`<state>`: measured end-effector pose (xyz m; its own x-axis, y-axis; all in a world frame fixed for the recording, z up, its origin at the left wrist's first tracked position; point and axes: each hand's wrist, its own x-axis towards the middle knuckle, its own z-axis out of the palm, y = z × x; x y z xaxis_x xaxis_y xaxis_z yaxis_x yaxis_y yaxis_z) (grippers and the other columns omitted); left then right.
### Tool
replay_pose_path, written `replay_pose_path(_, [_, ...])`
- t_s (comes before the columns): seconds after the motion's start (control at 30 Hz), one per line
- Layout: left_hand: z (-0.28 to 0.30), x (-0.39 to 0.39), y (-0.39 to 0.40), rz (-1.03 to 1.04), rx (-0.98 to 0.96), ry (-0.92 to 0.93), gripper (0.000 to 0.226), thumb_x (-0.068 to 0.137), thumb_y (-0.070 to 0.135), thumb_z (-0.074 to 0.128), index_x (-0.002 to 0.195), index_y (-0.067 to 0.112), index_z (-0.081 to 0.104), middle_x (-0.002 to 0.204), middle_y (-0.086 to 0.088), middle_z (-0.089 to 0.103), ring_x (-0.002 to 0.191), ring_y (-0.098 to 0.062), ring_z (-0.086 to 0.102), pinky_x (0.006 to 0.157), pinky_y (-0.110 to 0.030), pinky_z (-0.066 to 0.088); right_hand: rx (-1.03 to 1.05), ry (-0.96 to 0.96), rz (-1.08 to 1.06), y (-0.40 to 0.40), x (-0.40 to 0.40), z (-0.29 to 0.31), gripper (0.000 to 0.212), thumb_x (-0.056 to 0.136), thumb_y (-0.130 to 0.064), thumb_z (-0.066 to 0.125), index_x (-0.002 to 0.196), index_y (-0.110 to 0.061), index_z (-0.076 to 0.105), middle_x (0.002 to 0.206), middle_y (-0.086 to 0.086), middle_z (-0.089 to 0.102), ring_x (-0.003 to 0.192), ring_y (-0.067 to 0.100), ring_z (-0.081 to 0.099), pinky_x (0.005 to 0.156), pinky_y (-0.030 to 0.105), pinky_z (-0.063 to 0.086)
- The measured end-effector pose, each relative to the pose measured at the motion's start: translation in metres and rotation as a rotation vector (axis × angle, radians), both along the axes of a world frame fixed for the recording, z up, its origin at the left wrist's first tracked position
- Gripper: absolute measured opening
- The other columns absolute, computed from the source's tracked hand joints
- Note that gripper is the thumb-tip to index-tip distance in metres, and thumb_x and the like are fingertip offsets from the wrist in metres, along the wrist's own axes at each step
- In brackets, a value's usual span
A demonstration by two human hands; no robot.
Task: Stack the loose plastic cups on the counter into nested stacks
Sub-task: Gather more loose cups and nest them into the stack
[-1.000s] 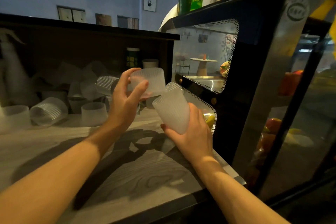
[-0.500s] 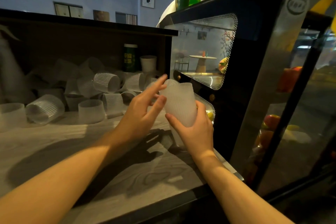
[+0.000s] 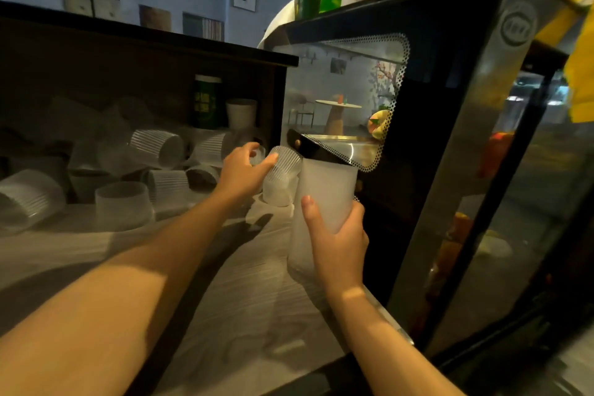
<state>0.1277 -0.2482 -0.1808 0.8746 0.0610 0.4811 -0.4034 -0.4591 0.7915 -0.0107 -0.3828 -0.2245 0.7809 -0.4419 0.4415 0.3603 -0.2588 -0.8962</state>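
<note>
1. Motion blur softens the counter (image 3: 225, 292) and both forearms; the number of cups in the nested stack (image 3: 324, 199) cannot be told.
2. Right hand (image 3: 337, 235) grips that stack upright, its base near the counter, beside the display case (image 3: 450, 138).
3. Left hand (image 3: 241, 170) curls its fingers on a ribbed cup (image 3: 283, 167), tilted; how firm the hold is cannot be told.
4. Loose cups (image 3: 122, 202) lie tumbled and upright at the counter's back. The display case holds fruit, indistinct.
</note>
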Motion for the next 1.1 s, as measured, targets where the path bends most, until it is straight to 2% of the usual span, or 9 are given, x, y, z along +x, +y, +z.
replay_pose_path(0.1, [0.005,0.025,-0.018,0.018,-0.050,0.070,0.071,0.090,0.052,0.062,0.148,0.018,0.040,0.149,-0.008,0.043,0.133,-0.028,0.044,0.098,-0.032,0.040,0.016,0.005,-0.003,0.002,0.000,0.002,0.075,0.063,-0.073,0.059,0.124,-0.035,0.039,0.109,-0.013,0.053,0.095,0.007,0.059,0.064,0.017,0.048])
replay_pose_path(0.17, [0.003,0.040,-0.025,0.048,0.109,0.143,0.080,0.086,0.055,0.064,0.151,0.018,0.034,0.152,-0.010,0.039,0.137,-0.032,0.039,0.108,-0.042,0.038,0.024,0.005,-0.012,0.002,0.001,0.003,0.078,0.063,-0.073,0.059,0.128,-0.032,0.040,0.110,-0.012,0.054,0.096,0.007,0.059,0.063,0.016,0.048])
replay_pose_path(0.33, [-0.004,0.046,-0.034,0.036,0.225,0.150,0.079,0.085,0.038,0.072,0.151,0.024,0.031,0.148,-0.014,0.039,0.133,-0.036,0.041,0.106,-0.047,0.042,0.026,0.010,0.004,0.000,0.002,0.001,0.072,0.064,-0.072,0.060,0.122,-0.037,0.038,0.111,-0.012,0.053,0.097,0.009,0.060,0.066,0.019,0.051])
replay_pose_path(0.47, [-0.003,0.034,-0.017,0.004,0.018,0.077,0.073,0.086,0.036,0.072,0.147,0.024,0.034,0.146,-0.013,0.037,0.129,-0.033,0.043,0.094,-0.036,0.045,0.016,0.007,0.006,-0.002,0.002,0.000,0.063,0.071,-0.066,0.066,0.119,-0.034,0.041,0.110,-0.010,0.054,0.095,0.007,0.059,0.065,0.018,0.050])
replay_pose_path(0.63, [0.004,0.001,0.018,-0.056,-0.078,0.012,0.079,0.085,0.045,0.071,0.149,0.023,0.030,0.151,-0.010,0.034,0.133,-0.028,0.040,0.105,-0.045,0.043,-0.014,0.001,0.003,-0.001,0.000,0.000,0.072,0.063,-0.074,0.059,0.120,-0.034,0.038,0.113,-0.008,0.052,0.098,0.007,0.056,0.067,0.019,0.049])
replay_pose_path(0.7, [0.009,-0.020,0.030,-0.099,-0.122,-0.007,0.078,0.085,0.046,0.070,0.150,0.025,0.032,0.152,-0.009,0.035,0.134,-0.027,0.040,0.105,-0.043,0.043,-0.046,0.000,0.003,-0.001,-0.001,-0.001,0.078,0.062,-0.075,0.058,0.124,-0.032,0.039,0.115,-0.006,0.051,0.100,0.009,0.056,0.069,0.023,0.052])
replay_pose_path(0.83, [0.021,-0.065,0.053,-0.281,-0.261,-0.038,0.086,0.070,0.060,0.075,0.142,0.022,0.046,0.131,-0.006,0.056,0.118,-0.023,0.058,0.095,-0.039,0.053,-0.137,0.002,-0.013,0.000,-0.004,0.000,0.080,0.063,-0.077,0.059,0.124,-0.029,0.039,0.115,-0.005,0.050,0.098,0.010,0.057,0.072,0.028,0.057])
replay_pose_path(0.93, [0.031,-0.090,0.061,-0.336,-0.303,-0.085,0.080,0.071,0.051,0.074,0.141,0.023,0.048,0.128,-0.004,0.056,0.110,-0.016,0.063,0.086,-0.031,0.056,-0.265,-0.001,-0.043,0.002,-0.007,0.001,0.068,0.070,-0.070,0.066,0.118,-0.034,0.034,0.109,-0.010,0.045,0.096,0.007,0.053,0.067,0.017,0.048])
replay_pose_path(1.1, [0.034,-0.116,0.058,-0.380,-0.248,-0.183,0.074,0.080,0.037,0.068,0.147,0.029,0.039,0.131,-0.001,0.049,0.096,0.004,0.065,0.075,-0.016,0.055,-0.443,-0.036,-0.091,0.007,-0.010,0.002,0.081,0.067,-0.067,0.073,0.127,-0.024,0.038,0.111,-0.009,0.044,0.095,0.009,0.050,0.065,0.019,0.043])
